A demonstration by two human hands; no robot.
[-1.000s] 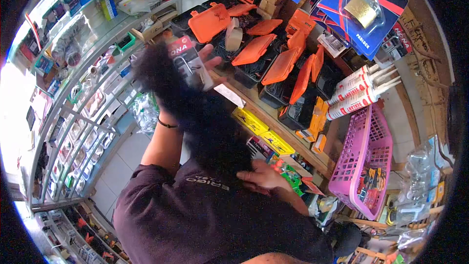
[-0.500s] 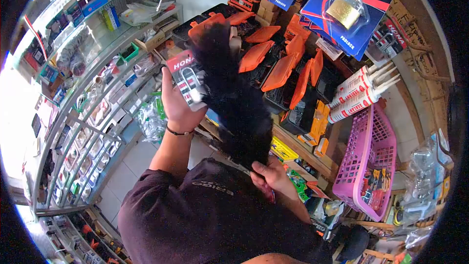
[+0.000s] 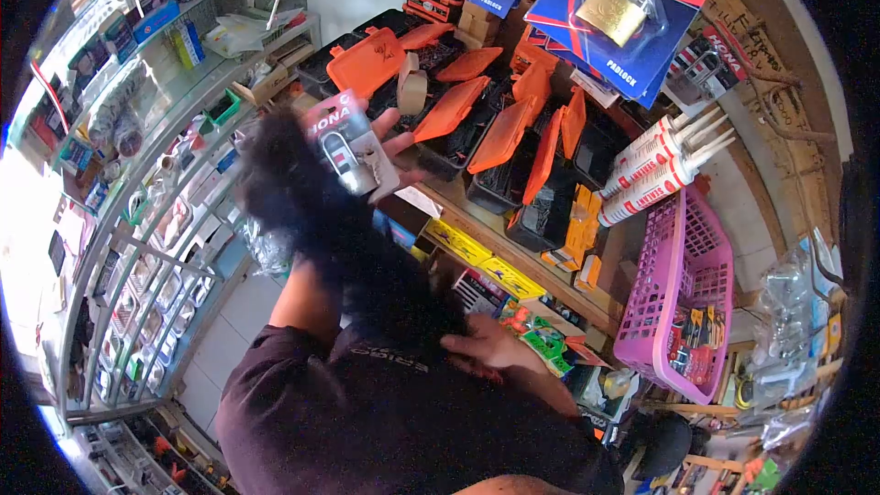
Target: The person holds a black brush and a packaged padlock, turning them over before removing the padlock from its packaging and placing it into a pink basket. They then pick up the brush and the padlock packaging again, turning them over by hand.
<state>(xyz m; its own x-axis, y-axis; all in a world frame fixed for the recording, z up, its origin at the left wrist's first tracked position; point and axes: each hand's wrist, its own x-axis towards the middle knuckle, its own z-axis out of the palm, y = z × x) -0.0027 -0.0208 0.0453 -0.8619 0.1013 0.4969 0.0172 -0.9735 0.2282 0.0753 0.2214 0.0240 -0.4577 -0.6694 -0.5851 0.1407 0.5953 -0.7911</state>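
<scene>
black duster (image 3: 367, 247), slanting, tip upper left

A HONA padlock card (image 3: 369, 158) shows red above pale grey; a feather duster (image 3: 357, 229) is solid black, a T-shirt (image 3: 339, 412) dark with pale lettering; orange lids (image 3: 367, 62) top black bins (image 3: 541, 223); red and white stripes cross a blue padlock card (image 3: 660, 32) behind a gold-coloured padlock (image 3: 611, 16); sealant tubes (image 3: 647, 191) are white with red print; a lattice-patterned basket (image 3: 644, 316) is pinkish purple; cartons (image 3: 511, 278) glow yellow.
</scene>
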